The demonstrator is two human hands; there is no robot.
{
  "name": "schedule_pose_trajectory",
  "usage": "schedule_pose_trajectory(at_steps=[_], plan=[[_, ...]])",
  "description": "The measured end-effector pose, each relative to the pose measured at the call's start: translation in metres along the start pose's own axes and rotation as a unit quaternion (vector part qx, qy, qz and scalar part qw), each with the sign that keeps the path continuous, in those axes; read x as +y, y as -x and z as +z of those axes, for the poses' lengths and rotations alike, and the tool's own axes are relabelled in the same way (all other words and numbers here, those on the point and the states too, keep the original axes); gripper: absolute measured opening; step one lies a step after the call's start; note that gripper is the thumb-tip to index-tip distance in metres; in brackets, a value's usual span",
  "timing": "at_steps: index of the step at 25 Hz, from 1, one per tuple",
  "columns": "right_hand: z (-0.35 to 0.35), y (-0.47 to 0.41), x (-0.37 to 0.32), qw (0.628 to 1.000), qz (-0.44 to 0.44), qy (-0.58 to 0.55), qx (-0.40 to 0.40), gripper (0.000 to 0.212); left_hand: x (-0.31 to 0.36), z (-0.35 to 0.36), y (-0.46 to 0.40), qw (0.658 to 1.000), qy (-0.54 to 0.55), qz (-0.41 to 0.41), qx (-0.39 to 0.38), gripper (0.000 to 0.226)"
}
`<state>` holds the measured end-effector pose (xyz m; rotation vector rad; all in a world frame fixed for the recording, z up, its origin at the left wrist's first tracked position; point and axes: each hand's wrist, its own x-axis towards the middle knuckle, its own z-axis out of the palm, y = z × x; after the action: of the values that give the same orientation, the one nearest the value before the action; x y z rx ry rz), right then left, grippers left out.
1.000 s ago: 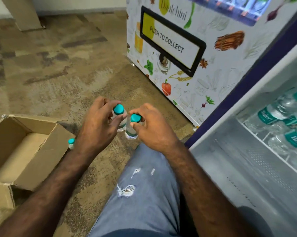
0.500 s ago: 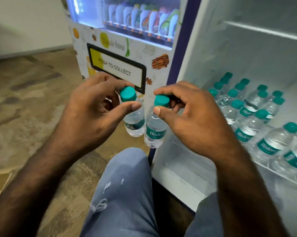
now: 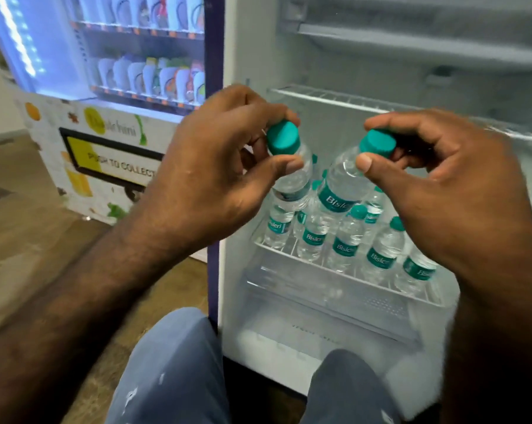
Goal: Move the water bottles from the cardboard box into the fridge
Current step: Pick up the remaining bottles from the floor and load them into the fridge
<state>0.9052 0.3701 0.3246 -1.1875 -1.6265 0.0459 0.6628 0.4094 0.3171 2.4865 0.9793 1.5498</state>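
Observation:
My left hand [image 3: 215,172] pinches a small clear water bottle [image 3: 292,182] by its teal cap and neck. My right hand [image 3: 451,191] pinches a second bottle [image 3: 338,185] with a teal label the same way. Both bottles hang in front of the open fridge [image 3: 381,316], just above its wire shelf [image 3: 344,278]. Several more teal-capped bottles [image 3: 344,240] stand in rows on that shelf. The cardboard box is out of view.
A vending machine [image 3: 111,154] with a "push to collect" flap stands left of the fridge, on patterned carpet [image 3: 29,240]. An upper wire shelf [image 3: 335,97] runs across the fridge. My knees in grey jeans [image 3: 173,371] are at the bottom, close to the fridge's lower drawer.
My view has swung from the box and floor to the open fridge. Both hands have carried their bottles right and up, and now hold them in front of the shelf of bottles.

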Motion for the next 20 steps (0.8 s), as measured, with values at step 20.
schedule_pose_trajectory(at_steps=[20], plan=[[0.011, -0.031, 0.134, 0.978, 0.119, 0.128, 0.110, 0.035, -0.071, 0.159, -0.072, 0.992, -0.035, 0.081, -0.094, 0.039]])
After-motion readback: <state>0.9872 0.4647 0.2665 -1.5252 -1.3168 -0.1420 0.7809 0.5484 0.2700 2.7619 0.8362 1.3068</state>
